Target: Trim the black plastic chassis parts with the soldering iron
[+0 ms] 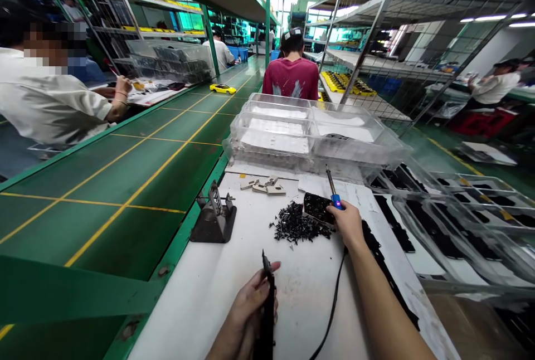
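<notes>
One soldering iron (336, 200) held in right hand (348, 223).

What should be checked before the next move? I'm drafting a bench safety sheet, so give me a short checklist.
1. Blue-handled soldering iron with a slim metal tip held by its handle in the right hand: ok.
2. Tip pointing away from both hands: ok.
3. Tip temperature known: cannot tell.
4. Long, narrow, black plastic-looking part held in the left hand: ok.
5. Thin black cord clear of the heap of small black screw-like pieces: ok.
6. Those small pieces all contained: not ok; many lie loose on the white tabletop.
</notes>
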The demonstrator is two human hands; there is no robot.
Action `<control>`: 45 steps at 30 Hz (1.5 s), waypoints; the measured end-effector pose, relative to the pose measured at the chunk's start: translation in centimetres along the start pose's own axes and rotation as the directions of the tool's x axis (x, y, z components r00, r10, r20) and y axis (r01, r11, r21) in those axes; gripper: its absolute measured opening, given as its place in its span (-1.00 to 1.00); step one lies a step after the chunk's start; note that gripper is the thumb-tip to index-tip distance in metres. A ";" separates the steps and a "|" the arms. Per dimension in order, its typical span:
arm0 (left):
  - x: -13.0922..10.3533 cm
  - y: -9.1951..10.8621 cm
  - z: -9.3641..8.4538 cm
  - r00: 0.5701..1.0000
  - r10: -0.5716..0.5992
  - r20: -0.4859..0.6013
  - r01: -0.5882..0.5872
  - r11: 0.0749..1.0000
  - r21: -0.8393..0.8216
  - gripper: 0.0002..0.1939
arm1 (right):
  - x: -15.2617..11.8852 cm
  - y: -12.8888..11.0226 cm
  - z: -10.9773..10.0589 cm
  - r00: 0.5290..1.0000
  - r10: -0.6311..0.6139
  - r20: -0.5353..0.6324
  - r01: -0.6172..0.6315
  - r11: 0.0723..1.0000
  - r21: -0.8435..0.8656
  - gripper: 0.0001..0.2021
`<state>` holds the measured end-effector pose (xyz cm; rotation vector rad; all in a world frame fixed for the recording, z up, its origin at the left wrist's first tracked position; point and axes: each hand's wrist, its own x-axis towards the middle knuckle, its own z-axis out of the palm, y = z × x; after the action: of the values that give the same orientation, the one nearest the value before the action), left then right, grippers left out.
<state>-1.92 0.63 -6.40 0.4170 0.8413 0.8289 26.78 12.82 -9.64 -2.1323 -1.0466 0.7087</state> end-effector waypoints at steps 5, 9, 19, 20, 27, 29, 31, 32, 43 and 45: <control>1.4 0.9 0.2 0.999 0.029 -0.019 -0.025 0.979 0.204 -0.61 | 0.2 -0.1 0.3 0.999 0.050 0.020 -0.053 0.971 0.231 -0.75; 2.0 2.0 0.6 0.998 0.048 -0.029 -0.038 0.964 0.263 -0.61 | 0.4 -0.2 0.3 0.997 0.068 0.045 -0.080 0.934 0.348 -0.80; 4.4 3.0 2.5 0.991 0.130 0.017 -0.129 0.949 0.287 -0.60 | 0.3 -0.8 -0.3 0.994 0.073 0.081 -0.104 0.856 0.506 -0.84; 4.7 2.8 2.8 0.990 0.138 0.019 -0.137 0.948 0.287 -0.60 | 0.2 -1.1 -0.3 0.994 0.063 0.085 -0.099 0.842 0.531 -0.85; 6.4 2.0 3.8 0.973 0.229 -0.001 -0.218 0.929 0.300 -0.58 | -3.1 -3.2 -2.1 0.979 -0.077 0.191 -0.084 0.700 0.710 -0.61; 6.3 2.1 3.9 0.973 0.229 0.009 -0.221 0.927 0.303 -0.57 | -5.0 -3.7 -3.0 0.966 -0.107 0.236 -0.103 0.676 0.730 -0.60; 5.9 2.4 3.9 0.973 0.230 0.026 -0.226 0.924 0.309 -0.56 | -6.9 -4.1 -3.7 0.956 -0.117 0.270 -0.130 0.654 0.745 -0.62; 5.6 2.5 4.0 0.973 0.230 0.034 -0.229 0.923 0.310 -0.56 | -7.8 -4.2 -3.9 0.953 -0.115 0.281 -0.146 0.639 0.755 -0.64; 3.4 2.6 5.2 0.955 0.286 0.073 -0.281 0.804 0.524 -0.59 | -14.9 -5.9 -3.6 0.929 -0.075 0.364 -0.239 0.628 0.741 -0.68; 3.1 2.5 5.4 0.960 0.268 0.081 -0.268 0.795 0.544 -0.62 | -15.6 -6.3 -3.6 0.919 -0.084 0.384 -0.224 0.692 0.686 -0.64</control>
<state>2.40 4.51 -3.05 1.0722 1.0351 0.8357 17.97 1.75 0.21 -1.3564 -0.6843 1.3703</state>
